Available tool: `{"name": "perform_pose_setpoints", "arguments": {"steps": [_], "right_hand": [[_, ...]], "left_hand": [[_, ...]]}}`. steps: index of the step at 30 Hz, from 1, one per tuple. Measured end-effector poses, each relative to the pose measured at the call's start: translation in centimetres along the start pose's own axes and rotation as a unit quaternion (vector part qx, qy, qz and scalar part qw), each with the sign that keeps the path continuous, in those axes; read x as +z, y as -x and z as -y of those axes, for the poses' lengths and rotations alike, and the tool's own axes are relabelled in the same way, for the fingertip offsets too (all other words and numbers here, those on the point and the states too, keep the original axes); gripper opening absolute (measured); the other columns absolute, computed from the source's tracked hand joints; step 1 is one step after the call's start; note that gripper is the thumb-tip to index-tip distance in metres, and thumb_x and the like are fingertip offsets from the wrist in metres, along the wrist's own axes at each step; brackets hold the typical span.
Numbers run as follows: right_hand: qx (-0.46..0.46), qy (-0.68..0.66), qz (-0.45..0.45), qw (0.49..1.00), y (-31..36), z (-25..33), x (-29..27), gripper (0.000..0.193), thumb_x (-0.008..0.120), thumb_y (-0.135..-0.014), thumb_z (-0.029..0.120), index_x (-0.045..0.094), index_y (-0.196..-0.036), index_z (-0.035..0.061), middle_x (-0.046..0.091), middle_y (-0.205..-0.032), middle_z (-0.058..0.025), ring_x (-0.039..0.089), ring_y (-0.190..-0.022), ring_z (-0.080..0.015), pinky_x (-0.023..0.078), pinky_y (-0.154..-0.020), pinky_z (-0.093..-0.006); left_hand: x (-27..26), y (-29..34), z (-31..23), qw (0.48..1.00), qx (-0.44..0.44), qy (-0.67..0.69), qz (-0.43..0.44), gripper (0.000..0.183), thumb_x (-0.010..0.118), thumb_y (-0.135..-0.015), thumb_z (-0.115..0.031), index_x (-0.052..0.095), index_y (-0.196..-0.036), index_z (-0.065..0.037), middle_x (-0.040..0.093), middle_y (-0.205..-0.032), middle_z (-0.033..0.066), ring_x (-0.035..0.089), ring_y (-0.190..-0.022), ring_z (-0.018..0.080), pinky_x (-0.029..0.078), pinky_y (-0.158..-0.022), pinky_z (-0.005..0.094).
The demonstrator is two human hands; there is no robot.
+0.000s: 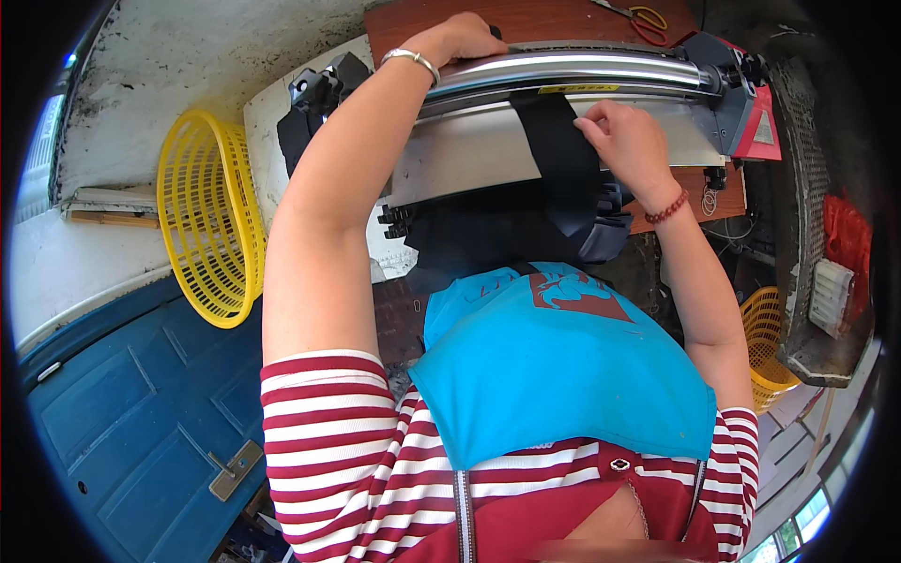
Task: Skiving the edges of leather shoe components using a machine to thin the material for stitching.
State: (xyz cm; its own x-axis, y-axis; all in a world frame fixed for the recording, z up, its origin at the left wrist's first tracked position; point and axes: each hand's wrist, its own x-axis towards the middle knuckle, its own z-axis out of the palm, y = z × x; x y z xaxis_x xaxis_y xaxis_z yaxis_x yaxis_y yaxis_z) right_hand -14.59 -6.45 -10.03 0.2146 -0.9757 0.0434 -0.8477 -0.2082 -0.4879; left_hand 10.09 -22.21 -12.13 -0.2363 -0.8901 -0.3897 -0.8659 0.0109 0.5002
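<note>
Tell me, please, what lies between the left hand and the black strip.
The head view shows the silver roller between the left hand, on its far side, and the black strip, on its near side.

I note a flat black strip [556, 141] at the fingertips of my right hand [633, 143]; it runs from near the machine's bright crosswise roller [572, 68] down over the metal plate [460, 155], drooping past its near edge. Surface matt; upper end hidden.

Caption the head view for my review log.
Right hand at the edge of a black strip across a metal plate; left hand beyond the shiny bar.
</note>
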Motion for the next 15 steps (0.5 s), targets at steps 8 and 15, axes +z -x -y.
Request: {"name": "perform_pose_setpoints", "arguments": {"steps": [8,15], "right_hand": [[-0.278,-0.111,0.072,0.951,7.7,2.6,7.9,0.016,0.076,-0.09,0.022,0.072,-0.09,0.0058,0.067,-0.082,-0.0076,0.068,-0.07,-0.0268,0.055,-0.061,-0.0378],[-0.303,0.014,0.06,0.951,7.9,2.8,12.9,0.02,0.075,-0.085,0.027,0.067,-0.081,0.0089,0.063,-0.084,-0.008,0.067,-0.079,-0.0267,0.055,-0.066,-0.0386]], "left_hand": [[-6.5,1.0,-1.6,0.966,-0.032,0.229,-0.113,0.03,0.062,-0.097,-0.027,0.068,-0.104,0.002,0.066,-0.094,0.011,0.061,-0.075,0.0219,0.051,-0.056,0.035],[-13.3,5.8,-3.4,0.912,-0.001,0.342,-0.228,0.023,0.062,-0.099,-0.02,0.059,-0.107,0.002,0.06,-0.099,0.0095,0.059,-0.08,0.0217,0.053,-0.057,0.0343]]}}
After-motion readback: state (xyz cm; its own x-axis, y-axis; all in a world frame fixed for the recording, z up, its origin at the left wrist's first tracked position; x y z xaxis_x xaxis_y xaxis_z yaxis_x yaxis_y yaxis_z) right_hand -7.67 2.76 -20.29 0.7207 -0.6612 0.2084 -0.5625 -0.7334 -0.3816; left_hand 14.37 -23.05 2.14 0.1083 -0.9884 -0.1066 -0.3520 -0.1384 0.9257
